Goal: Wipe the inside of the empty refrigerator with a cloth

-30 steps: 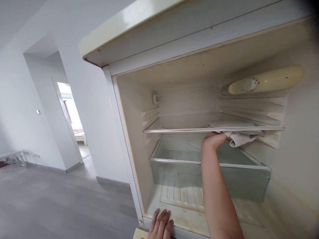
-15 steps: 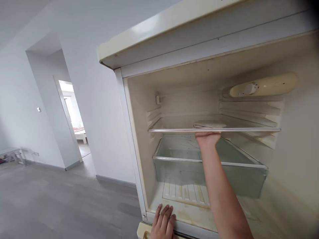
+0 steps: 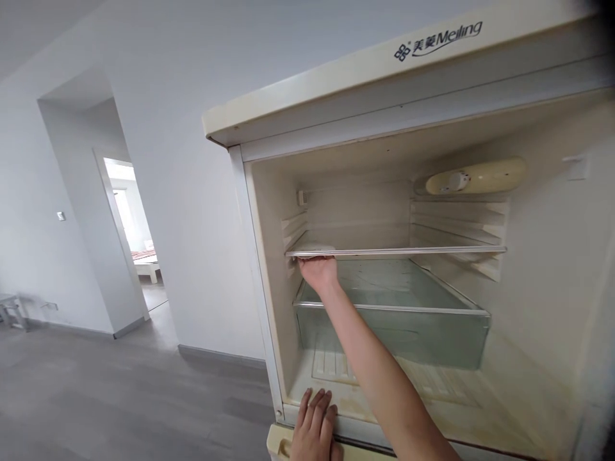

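Head view: right hand (image 3: 317, 270) is reaching under the glass shelf (image 3: 398, 251) at its left end — fingers hidden, state indeterminable — while left hand (image 3: 314, 428), fingers together, is resting flat on the fridge sill (image 3: 355, 436).

The only readable text was the brand mark "Meiling" (image 3: 438, 40), printed in dark letters with a small logo and two Chinese characters before it (too small to make out), on the fridge's cream top front band (image 3: 336, 80), at 1 o'clock.
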### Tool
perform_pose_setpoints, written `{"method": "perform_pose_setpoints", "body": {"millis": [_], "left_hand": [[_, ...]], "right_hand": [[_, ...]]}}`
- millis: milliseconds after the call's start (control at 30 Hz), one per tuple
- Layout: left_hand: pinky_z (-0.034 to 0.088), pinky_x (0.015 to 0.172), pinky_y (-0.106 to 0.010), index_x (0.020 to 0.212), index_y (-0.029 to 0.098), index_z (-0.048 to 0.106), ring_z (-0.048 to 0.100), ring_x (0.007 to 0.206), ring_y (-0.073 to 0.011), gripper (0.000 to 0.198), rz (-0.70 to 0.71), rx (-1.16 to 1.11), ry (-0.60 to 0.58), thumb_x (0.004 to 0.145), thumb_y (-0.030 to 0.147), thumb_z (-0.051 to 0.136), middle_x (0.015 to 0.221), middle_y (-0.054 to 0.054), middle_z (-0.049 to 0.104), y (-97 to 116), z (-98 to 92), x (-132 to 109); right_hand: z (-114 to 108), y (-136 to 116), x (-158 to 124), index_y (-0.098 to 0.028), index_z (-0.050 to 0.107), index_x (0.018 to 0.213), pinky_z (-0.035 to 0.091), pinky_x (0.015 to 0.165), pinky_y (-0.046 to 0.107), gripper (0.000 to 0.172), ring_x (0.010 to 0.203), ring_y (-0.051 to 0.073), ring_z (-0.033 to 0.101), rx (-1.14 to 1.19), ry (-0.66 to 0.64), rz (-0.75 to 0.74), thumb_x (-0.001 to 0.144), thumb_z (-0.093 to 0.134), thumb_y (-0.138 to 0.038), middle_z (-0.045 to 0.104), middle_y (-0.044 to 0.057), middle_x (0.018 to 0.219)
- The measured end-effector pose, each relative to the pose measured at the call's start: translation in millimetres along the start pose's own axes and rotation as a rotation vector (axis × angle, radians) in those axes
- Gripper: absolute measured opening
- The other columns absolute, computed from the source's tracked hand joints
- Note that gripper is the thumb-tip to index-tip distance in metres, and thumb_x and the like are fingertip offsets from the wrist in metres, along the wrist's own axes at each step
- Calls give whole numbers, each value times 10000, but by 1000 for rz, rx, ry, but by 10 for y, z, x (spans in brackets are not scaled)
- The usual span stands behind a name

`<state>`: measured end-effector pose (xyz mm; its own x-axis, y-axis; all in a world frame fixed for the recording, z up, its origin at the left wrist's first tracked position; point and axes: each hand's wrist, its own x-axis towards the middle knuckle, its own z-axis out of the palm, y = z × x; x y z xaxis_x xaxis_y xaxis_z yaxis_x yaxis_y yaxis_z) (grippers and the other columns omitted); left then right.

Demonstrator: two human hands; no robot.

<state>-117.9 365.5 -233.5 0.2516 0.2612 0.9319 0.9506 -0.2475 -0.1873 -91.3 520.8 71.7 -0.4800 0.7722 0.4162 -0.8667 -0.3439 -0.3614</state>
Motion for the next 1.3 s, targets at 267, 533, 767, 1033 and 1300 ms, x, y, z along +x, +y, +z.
{"method": "perform_pose_setpoints", "body": {"millis": [267,533,767,1033,1300], "left_hand": [[444,1042,-435,1043,176,601,604,1137,-220,455,-38,-21,-52,648,121,383,1103,-88,709,-19,64,-132],[464,1014,-439,1075,175,606,594,1156,-215,465,-49,-27,-132,669,108,389,1142,-73,703,29,-93,-1],[465,1006,-407,1061,172,616,600,1144,-196,472,-8,-2,-164,650,106,393,1135,-49,710,43,-231,161],[458,1028,-404,1092,181,601,580,1169,-192,478,-35,-13,-234,658,110,414,1171,-44,694,74,-314,210],[445,1051,-425,1102,166,592,572,1184,-211,467,-34,-30,-243,668,105,428,1180,-74,684,65,-279,150]], "right_hand": [[-62,-420,-340,-236,621,880,534,781,363,371,745,182,615,81,49,-1,867,257,-163,672,28,754],[-395,-1434,-673,-234,593,821,555,713,381,378,801,189,634,44,213,-285,897,223,-214,663,46,774],[-671,-2204,-884,-254,588,847,554,638,414,408,761,188,629,-72,318,-609,895,183,-261,658,38,863],[-439,-1765,-856,-241,578,837,554,675,303,314,732,133,618,-46,351,-584,931,279,-236,650,2,815],[-147,-1032,-687,-237,576,808,561,764,284,290,781,119,639,25,368,-336,959,328,-233,645,-22,766]]}}
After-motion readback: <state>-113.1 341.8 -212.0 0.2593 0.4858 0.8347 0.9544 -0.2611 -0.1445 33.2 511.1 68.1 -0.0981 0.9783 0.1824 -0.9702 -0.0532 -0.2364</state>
